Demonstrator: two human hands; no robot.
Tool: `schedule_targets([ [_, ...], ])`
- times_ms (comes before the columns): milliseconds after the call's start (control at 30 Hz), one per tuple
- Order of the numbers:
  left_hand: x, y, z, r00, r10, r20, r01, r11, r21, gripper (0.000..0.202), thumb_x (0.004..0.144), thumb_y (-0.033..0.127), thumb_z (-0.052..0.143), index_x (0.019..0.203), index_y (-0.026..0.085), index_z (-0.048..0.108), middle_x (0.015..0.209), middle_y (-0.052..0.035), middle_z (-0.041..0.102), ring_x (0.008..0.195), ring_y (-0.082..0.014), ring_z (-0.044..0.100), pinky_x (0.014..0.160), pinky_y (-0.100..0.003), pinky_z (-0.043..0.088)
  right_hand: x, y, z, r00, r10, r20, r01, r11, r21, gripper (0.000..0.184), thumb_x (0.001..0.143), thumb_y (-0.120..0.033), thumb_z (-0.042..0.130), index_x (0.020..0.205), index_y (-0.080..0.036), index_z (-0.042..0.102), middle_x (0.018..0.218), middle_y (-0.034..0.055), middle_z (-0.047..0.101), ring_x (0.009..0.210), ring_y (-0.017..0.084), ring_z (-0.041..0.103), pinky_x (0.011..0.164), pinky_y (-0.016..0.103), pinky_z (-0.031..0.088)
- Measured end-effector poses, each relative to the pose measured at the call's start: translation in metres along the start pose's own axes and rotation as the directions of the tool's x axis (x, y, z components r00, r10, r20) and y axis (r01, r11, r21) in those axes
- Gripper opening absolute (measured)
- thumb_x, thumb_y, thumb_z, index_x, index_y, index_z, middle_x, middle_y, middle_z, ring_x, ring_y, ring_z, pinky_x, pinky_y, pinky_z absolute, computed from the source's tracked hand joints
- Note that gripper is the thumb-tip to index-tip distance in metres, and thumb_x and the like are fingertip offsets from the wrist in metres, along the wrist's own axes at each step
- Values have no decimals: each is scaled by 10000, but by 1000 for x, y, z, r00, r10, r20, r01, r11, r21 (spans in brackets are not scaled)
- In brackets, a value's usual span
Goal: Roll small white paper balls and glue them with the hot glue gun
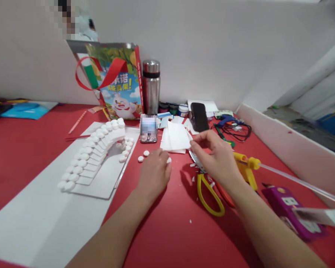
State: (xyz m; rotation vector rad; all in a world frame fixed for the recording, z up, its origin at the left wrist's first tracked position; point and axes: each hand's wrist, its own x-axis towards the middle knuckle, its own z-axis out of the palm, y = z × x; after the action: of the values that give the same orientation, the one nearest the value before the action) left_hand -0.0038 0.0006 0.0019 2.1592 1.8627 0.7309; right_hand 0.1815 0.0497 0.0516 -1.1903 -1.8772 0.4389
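My left hand (155, 172) is closed just above the red table, with a small white disc (169, 160) between thumb and fingers. Two more white discs (146, 153) lie on the table beside it. My right hand (216, 156) pinches thumb and forefinger together at the edge of a stack of white paper pieces (178, 136); what sits between the fingertips is too small to make out. Under that hand lie scissors (210, 197) with yellow and red handles. On the left, a curved, stepped white model (96, 158) edged with rows of white discs stands on white board.
A phone (149, 129) leans upright behind my left hand. Beyond it are a steel flask (151, 87), a colourful bag (120, 82), paint jars (183, 110) and a black case (199, 117). To the right lie a yellow glue gun (247, 169) and a purple box (293, 212).
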Motion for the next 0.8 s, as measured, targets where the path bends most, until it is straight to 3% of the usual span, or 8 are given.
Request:
schedule_targets([
  [133, 3, -6, -1, 998, 9, 54, -14, 996, 89, 183, 977, 171, 518, 902, 158, 685, 1003, -117, 650, 975, -285, 598, 866, -406, 470, -16, 24, -20, 972, 203, -121, -203, 979, 14, 270, 921, -417, 656, 742, -219, 613, 601, -9, 630, 567, 159, 565, 630, 310, 433],
  [267, 5, -13, 3, 997, 19, 71, -27, 993, 114, 234, 997, 168, 496, 971, 143, 727, 1032, -138, 662, 992, -301, 582, 900, -439, 480, -18, 52, -24, 948, 286, -141, -280, 958, 64, 323, 923, -433, 640, 699, -202, 600, 567, -24, 611, 536, 138, 551, 611, 288, 421],
  [400, 7, -20, 3, 999, 23, 47, -29, 993, 116, 253, 996, 159, 500, 1072, 132, 740, 1031, -137, 679, 1001, -307, 583, 929, -452, 484, -18, 59, -22, 959, 262, -111, -262, 965, 17, 326, 931, -437, 628, 704, -206, 593, 559, -31, 598, 534, 136, 552, 608, 280, 418],
  [633, 9, -25, -9, 999, 1, 43, -5, 996, 93, 260, 902, 211, 702, 1147, 125, 721, 1094, -129, 695, 1047, -317, 609, 945, -456, 491, -24, 52, -11, 980, 199, -16, -200, 980, -2, 335, 975, -428, 575, 723, -208, 578, 578, -22, 598, 543, 137, 546, 579, 268, 385],
  [800, 12, -23, -7, 993, 117, 25, -118, 991, 64, 211, 988, 217, 592, 1085, 147, 766, 1068, -112, 724, 1021, -291, 597, 935, -452, 477, -25, 52, -6, 984, 177, 18, -176, 984, -30, 329, 979, -406, 562, 725, -199, 592, 568, -21, 584, 540, 133, 538, 587, 265, 378],
])
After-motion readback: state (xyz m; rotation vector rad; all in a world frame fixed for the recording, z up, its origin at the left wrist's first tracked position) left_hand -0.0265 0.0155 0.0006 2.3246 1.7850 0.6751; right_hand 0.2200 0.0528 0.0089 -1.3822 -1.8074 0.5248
